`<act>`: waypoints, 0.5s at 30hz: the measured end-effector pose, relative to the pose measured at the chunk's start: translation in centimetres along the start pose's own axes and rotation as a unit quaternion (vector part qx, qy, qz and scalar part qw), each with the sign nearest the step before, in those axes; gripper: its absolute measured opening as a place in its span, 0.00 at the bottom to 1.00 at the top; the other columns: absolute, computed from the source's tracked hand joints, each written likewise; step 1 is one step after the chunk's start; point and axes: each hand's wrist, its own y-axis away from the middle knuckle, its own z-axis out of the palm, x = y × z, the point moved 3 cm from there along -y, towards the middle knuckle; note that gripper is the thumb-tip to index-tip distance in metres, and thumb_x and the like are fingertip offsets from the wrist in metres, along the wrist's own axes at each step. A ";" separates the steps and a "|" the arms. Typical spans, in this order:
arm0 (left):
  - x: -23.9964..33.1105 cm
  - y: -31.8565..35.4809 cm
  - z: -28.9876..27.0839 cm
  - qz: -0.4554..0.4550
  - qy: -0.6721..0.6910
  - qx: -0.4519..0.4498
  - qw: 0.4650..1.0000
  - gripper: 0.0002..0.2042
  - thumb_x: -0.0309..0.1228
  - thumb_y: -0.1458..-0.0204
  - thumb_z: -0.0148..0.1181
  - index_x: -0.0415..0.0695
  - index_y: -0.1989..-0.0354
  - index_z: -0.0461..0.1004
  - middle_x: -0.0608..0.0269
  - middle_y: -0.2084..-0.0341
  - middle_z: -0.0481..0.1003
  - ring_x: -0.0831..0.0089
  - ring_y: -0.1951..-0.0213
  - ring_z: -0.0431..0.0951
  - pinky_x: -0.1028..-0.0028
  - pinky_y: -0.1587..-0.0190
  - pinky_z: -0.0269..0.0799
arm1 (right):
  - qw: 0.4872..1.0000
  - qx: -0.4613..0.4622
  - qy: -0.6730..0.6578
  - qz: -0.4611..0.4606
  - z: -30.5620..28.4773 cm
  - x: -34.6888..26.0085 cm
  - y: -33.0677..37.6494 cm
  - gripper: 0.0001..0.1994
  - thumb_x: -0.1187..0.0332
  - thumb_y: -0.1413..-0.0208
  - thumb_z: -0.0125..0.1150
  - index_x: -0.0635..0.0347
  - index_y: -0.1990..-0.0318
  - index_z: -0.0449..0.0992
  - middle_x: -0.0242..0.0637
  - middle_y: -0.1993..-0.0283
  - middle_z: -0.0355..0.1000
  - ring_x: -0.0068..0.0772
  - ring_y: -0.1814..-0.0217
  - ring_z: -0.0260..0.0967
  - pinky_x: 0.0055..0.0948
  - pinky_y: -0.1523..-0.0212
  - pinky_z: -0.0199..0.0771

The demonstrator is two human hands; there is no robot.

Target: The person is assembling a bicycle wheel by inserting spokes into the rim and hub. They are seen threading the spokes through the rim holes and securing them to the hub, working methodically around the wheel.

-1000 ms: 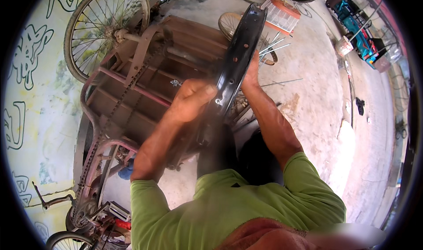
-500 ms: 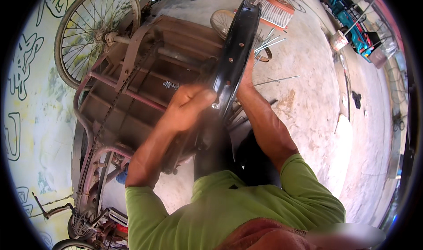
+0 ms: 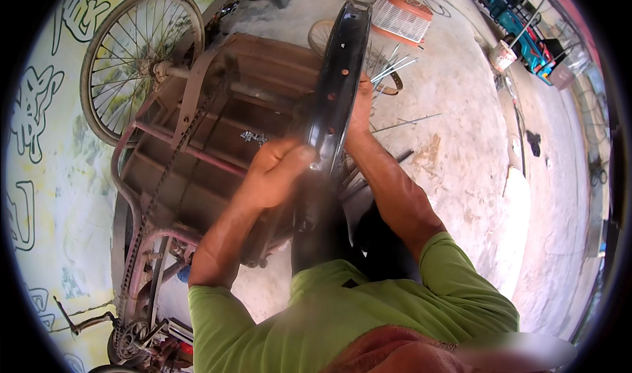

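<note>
I see an overturned rusty cargo tricycle (image 3: 197,149) on the concrete floor (image 3: 461,175). Its spoked wheel (image 3: 135,57) stands at its far left end. Beyond it sits a white-and-orange basket (image 3: 401,16); loose spokes (image 3: 395,67) lie just right of it.

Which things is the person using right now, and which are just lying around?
In use:
black wheel rim
left hand, on the rim
right hand, holding the rim's far edge

Lying about:
loose spokes on the floor
orange and white basket
overturned cargo tricycle
its spoked wheel
white bucket
</note>
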 end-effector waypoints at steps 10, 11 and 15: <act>0.8 0.1 0.2 0.031 0.002 -0.002 1.000 0.13 0.36 0.39 0.54 0.38 0.65 0.77 0.69 0.73 0.76 0.83 0.69 0.72 0.78 0.65 0.69 | 0.997 -0.036 0.046 -0.052 -0.6 -0.1 0.0 0.17 0.55 0.34 0.53 0.61 0.64 0.76 0.30 0.70 0.74 0.19 0.73 0.70 0.20 0.72 0.72; 1.0 0.1 0.1 0.050 -0.007 0.004 0.999 0.13 0.36 0.39 0.54 0.37 0.65 0.77 0.69 0.73 0.76 0.83 0.69 0.72 0.77 0.65 0.69 | 0.998 -0.046 0.021 -0.022 -0.4 -0.2 -0.1 0.17 0.55 0.34 0.52 0.61 0.64 0.76 0.29 0.70 0.74 0.19 0.72 0.70 0.19 0.72 0.72; -0.1 0.2 -0.6 0.054 -0.028 0.012 0.998 0.13 0.37 0.40 0.55 0.37 0.64 0.78 0.69 0.72 0.76 0.83 0.69 0.72 0.77 0.65 0.69 | 0.997 -0.049 -0.031 0.044 0.5 -0.7 -0.9 0.17 0.55 0.33 0.51 0.59 0.65 0.76 0.27 0.71 0.73 0.16 0.73 0.68 0.16 0.74 0.68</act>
